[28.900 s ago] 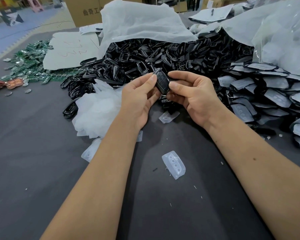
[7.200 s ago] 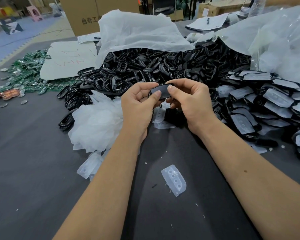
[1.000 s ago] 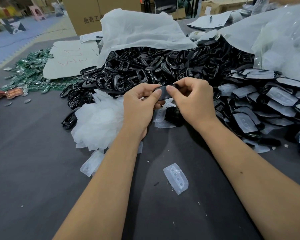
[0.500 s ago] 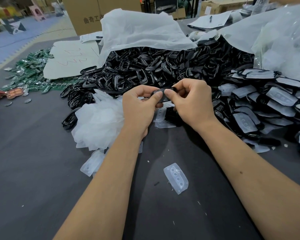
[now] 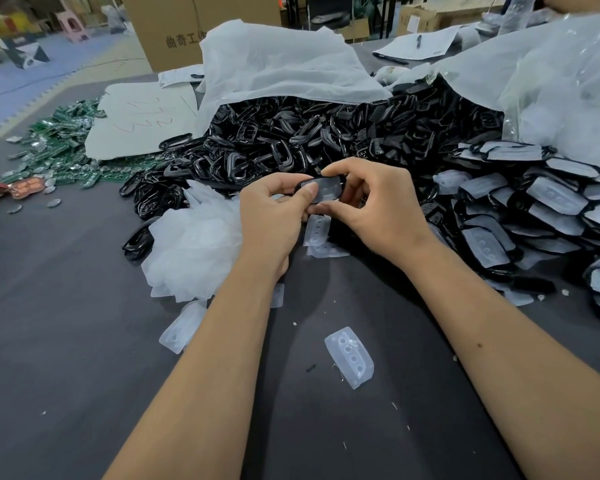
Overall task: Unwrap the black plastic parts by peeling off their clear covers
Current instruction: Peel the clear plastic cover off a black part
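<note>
A black plastic part with a clear cover (image 5: 326, 190) is held above the dark table between both hands. My left hand (image 5: 274, 213) pinches its left end with thumb and fingers. My right hand (image 5: 371, 206) grips its right end, the index finger curled over the top edge. A heap of bare black parts (image 5: 291, 147) lies behind the hands. To the right sits a pile of covered black parts (image 5: 541, 209). Peeled clear covers lie below the hands (image 5: 317, 230), and another lies nearer on the table (image 5: 350, 356).
A mound of clear covers (image 5: 194, 247) sits left of my left hand. White plastic bags (image 5: 274, 64) drape over the heaps. Green circuit boards (image 5: 59, 150) and a white sheet (image 5: 142, 116) lie far left. A cardboard box (image 5: 194, 26) stands behind. The dark table (image 5: 66, 341) spreads in front.
The part has turned so its covered face points up towards the camera. My right hand's fingers have shifted along its right end; both hands stay in the same spot.
</note>
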